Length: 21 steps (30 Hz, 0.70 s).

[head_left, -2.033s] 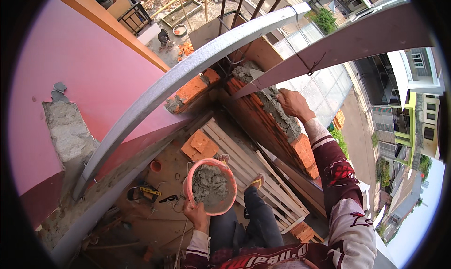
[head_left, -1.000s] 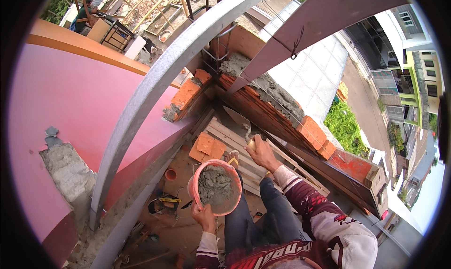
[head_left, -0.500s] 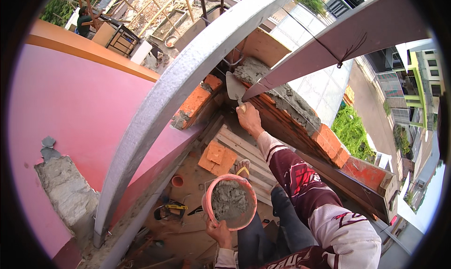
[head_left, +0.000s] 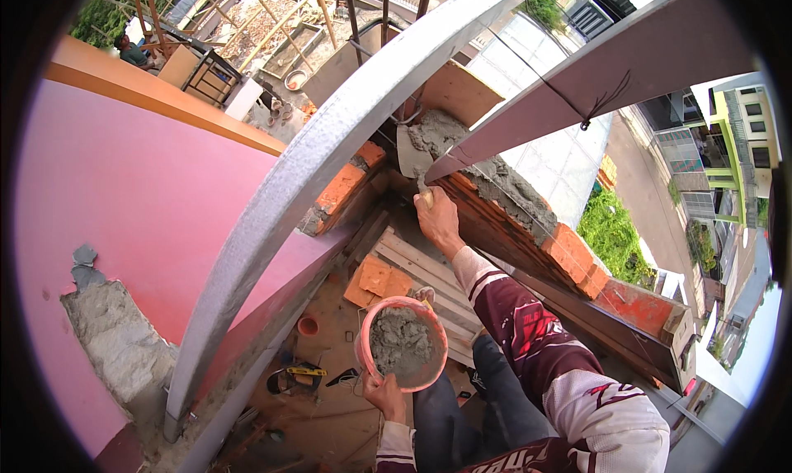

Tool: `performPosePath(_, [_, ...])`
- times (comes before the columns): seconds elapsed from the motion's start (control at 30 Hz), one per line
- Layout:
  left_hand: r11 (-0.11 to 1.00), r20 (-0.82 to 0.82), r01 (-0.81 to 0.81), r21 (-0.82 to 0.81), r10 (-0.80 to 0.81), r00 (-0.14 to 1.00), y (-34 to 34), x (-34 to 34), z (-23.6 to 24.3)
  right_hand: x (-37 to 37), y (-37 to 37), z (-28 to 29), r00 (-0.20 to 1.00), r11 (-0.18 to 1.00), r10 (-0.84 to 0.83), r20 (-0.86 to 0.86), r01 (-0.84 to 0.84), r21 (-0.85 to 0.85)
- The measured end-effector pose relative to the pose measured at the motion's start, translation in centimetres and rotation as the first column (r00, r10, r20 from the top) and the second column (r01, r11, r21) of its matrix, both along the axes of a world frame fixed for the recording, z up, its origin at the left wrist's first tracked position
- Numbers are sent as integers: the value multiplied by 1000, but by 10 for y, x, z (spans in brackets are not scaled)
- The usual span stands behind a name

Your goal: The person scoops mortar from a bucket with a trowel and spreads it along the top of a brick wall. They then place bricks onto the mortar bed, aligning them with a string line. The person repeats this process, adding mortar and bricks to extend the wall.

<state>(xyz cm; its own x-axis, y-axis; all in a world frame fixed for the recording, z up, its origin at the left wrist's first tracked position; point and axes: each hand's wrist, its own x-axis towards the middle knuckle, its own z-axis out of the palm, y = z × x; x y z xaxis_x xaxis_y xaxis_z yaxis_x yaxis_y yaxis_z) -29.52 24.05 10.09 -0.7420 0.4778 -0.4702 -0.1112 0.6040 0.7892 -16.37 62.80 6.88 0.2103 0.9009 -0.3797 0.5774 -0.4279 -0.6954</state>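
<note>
My right hand [head_left: 437,219] grips a trowel [head_left: 410,153] by its short handle, arm stretched forward. The trowel's blade is against the wet mortar [head_left: 441,133] at the far end of a low brick wall [head_left: 569,254], beside a sloping mauve beam [head_left: 577,85]. Mortar covers the far part of the wall's top, while bare orange bricks show at its near end. Down in front of me, my left hand [head_left: 385,397] is closed on the rim of an orange bucket [head_left: 363,341]. Grey mortar [head_left: 403,341] fills much of the bucket.
A curved grey beam [head_left: 239,217] arches across the left, before a pink wall [head_left: 140,176]. Loose orange bricks [head_left: 379,279] lie on wooden slats [head_left: 441,295]. A small orange pot [head_left: 308,326] and a yellow-handled tool [head_left: 305,371] lie on the floor. A string runs along the brick wall.
The trowel blade has moved slightly forward against the mortar at the wall's end. The bucket has shifted a little, now covering most of my sandalled foot. The person far left has lowered.
</note>
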Motion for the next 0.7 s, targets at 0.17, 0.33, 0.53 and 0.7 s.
performPosePath(0.17, [997,88,10,-83,-2,996,27,-7,-6,5,-18,-2,995,999,-10,-97,14,45])
performPosePath(0.33, [1000,78,0,-12,1,997,57,1,1,26,-50,19,989,994,58,-135,-45,99])
performPosePath(0.53, [998,89,1,62,-6,996,77,6,15,91,-108,72,969,991,101,-225,-118,-62])
performPosePath(0.7, [998,56,59,-39,-56,997,77,16,13,161,-111,86,656,915,-370,-658,137,-378])
